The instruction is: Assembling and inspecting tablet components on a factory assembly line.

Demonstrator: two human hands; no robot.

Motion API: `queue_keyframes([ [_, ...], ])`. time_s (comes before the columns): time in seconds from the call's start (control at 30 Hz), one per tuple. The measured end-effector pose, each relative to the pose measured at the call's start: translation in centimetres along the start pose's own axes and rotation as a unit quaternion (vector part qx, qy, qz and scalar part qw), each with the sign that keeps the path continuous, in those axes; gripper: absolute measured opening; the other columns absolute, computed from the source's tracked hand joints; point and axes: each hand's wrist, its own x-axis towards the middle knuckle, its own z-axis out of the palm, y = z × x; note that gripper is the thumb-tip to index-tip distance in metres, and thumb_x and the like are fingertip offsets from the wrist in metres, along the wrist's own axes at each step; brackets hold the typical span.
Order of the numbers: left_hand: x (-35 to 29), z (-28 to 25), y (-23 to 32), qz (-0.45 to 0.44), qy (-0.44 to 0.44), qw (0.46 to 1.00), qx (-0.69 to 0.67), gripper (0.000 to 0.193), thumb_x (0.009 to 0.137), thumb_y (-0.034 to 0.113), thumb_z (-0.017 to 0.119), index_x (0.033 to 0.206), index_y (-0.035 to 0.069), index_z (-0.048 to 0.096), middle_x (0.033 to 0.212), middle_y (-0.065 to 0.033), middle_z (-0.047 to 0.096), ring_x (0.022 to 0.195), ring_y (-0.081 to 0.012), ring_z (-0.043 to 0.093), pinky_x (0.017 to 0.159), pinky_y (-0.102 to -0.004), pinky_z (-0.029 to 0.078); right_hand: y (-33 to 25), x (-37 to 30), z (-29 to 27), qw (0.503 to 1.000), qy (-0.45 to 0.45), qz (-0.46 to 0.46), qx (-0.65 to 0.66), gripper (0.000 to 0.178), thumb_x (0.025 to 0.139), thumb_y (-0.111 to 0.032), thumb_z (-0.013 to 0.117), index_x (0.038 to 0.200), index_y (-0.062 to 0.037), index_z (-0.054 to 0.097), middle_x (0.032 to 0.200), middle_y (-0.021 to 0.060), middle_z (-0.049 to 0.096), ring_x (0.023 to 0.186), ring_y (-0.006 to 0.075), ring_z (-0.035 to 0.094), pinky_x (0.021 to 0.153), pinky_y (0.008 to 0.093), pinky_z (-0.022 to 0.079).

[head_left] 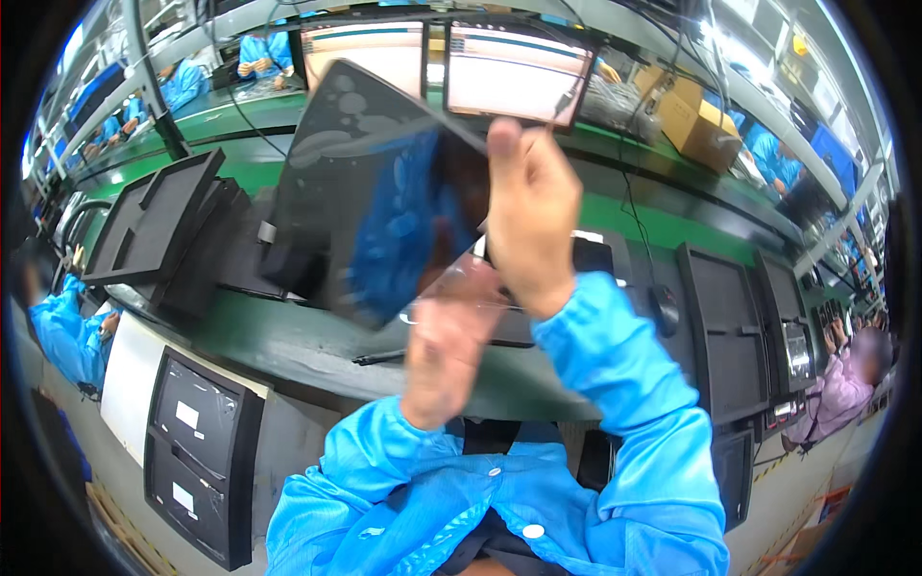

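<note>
A dark, glossy tablet-like panel [331,182] is held up at a tilt, blurred by motion. Bubble-like patches show across its surface, and it reflects blue sleeves. My right hand [533,216] is closed at the panel's right corner, thumb uppermost. Lower down, my left hand [444,350] is beside the panel's lower right edge, its fingers smeared by motion. Clear film [456,280] shows between my hands and the panel; which hand holds it is unclear. Beside my left hand, a thin black pen-like tool [381,357] lies on the green bench [317,350].
Black trays are stacked at left [158,226], and more trays [725,326] stand at right beside a mouse [663,309]. Two monitors [519,72] and a cardboard box [696,125] are at the back. A tray with wrapped dark panels [197,451] is at lower left. Co-workers sit around.
</note>
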Motion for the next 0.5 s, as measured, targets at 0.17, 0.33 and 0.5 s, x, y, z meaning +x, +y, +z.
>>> queue_keyframes([
  [0.17,0.4,-4.4,9.3,0.251,0.285,0.918,0.111,0.029,0.107,0.019,0.057,0.129,0.000,0.061,0.132,-0.0138,0.067,0.116,-0.0288,0.068,0.098,-0.0444,0.059,8.2,-5.3,2.9,0.931,-0.282,0.226,0.054,0.050,0.108,-0.043,0.056,0.077,-0.0045,0.057,0.068,0.0034,0.060,0.063,0.0153,0.058,0.058,0.0351,0.044],
  [0.33,-3.6,-9.8,14.5,0.165,0.298,0.928,0.148,0.037,0.103,0.011,0.061,0.139,0.004,0.057,0.136,-0.0112,0.066,0.123,-0.0251,0.064,0.110,-0.0439,0.050,16.4,-1.3,3.6,0.781,-0.469,-0.165,-0.379,0.020,0.093,-0.027,0.066,0.099,-0.0110,0.078,0.108,0.0075,0.071,0.115,0.0306,0.061,0.099,0.0542,0.044],
  [0.5,-6.9,-12.9,14.1,0.098,0.325,0.924,0.174,0.036,0.104,0.011,0.060,0.138,0.003,0.056,0.134,-0.0106,0.067,0.120,-0.0246,0.067,0.101,-0.0414,0.058,20.1,-1.1,5.9,0.533,-0.606,-0.180,-0.562,0.033,0.083,-0.024,0.070,0.114,-0.0166,0.080,0.131,0.0100,0.061,0.135,0.0302,0.047,0.123,0.0566,0.026],
])
